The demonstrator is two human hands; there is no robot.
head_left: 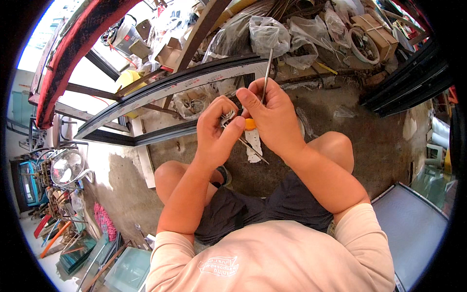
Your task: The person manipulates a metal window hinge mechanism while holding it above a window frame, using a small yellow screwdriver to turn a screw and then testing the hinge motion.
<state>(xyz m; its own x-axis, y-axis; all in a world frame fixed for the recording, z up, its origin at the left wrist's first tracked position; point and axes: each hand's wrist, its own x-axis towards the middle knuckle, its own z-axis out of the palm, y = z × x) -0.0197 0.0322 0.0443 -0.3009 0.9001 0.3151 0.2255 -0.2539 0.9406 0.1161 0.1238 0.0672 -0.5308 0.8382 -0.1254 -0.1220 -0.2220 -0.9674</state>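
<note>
My right hand [272,114] is closed around what looks like a screwdriver, its long thin metal shaft [268,73] pointing up past my thumb. An orange piece [250,124], perhaps its handle, shows below the fingers. Close beside it, my left hand [217,129] pinches a small silver metal fitting [227,118], mostly covered by the fingers. A thin dark rod [254,150] sticks out below the left hand toward the lower right. Just beyond both hands stands a dark window frame [160,91] with printed protective film along it.
Clear plastic bags [268,35], a cardboard box [374,36] and other clutter line the far side. Dark metal profiles [406,80] lie at the right. A glass panel [413,228] is at lower right; a fan [67,167] and glass sheets [127,267] are at left.
</note>
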